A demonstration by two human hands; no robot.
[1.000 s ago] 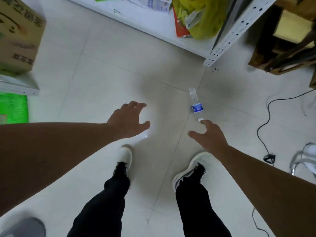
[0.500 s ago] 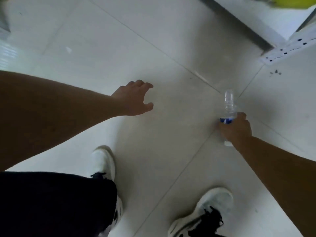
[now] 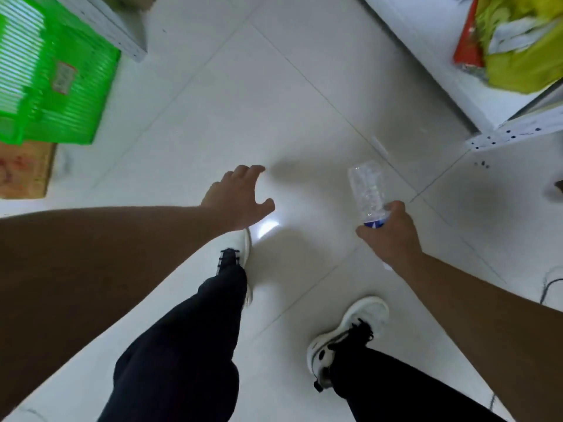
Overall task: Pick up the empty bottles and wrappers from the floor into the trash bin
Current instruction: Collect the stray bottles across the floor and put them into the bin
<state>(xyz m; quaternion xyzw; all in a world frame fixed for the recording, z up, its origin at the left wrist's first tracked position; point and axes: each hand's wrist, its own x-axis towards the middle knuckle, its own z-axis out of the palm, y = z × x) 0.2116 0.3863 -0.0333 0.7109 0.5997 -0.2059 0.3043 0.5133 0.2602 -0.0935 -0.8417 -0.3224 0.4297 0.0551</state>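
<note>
My right hand (image 3: 391, 236) grips a clear empty plastic bottle (image 3: 367, 190) with a blue label. The bottle's base points up and away from me, held above the white tiled floor. My left hand (image 3: 239, 197) hovers over the floor at centre with fingers spread and nothing in it. No trash bin and no wrappers show in the view.
A green plastic crate (image 3: 51, 83) and a cardboard box (image 3: 24, 170) stand at the left. A white metal shelf (image 3: 505, 135) with yellow and red bags (image 3: 521, 44) is at the upper right. A black cable (image 3: 550, 284) lies at the right edge. My white shoes stand below.
My right hand reached the bottle lying on the floor, closed on it and lifted it off the tiles. The view swung left, bringing the green crate into sight.
</note>
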